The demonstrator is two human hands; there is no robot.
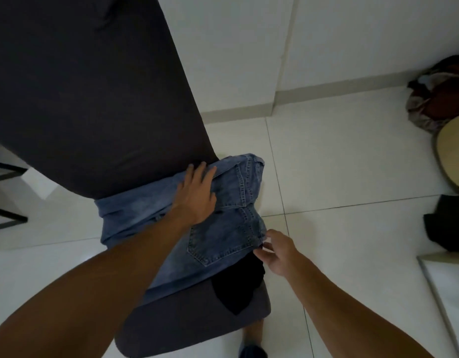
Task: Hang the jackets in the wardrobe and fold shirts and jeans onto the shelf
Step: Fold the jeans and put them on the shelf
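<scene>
Chair seat; jeans under left hand

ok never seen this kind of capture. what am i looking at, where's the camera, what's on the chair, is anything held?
There is no machine here: one wide-angle camera is worn on a person's head, looking down at their bare arms. The dark padded shape is a chair, its backrest rising at upper left. Blue jeans lie folded on the seat, on top of a black garment. The left hand lies flat on the jeans with fingers spread, pressing rather than taking a grip. The right hand is at the jeans' right edge with fingers curled; it seems to pinch the denim there, though the contact is hard to make out. More clothes are heaped on the tiled floor at far right.
</scene>
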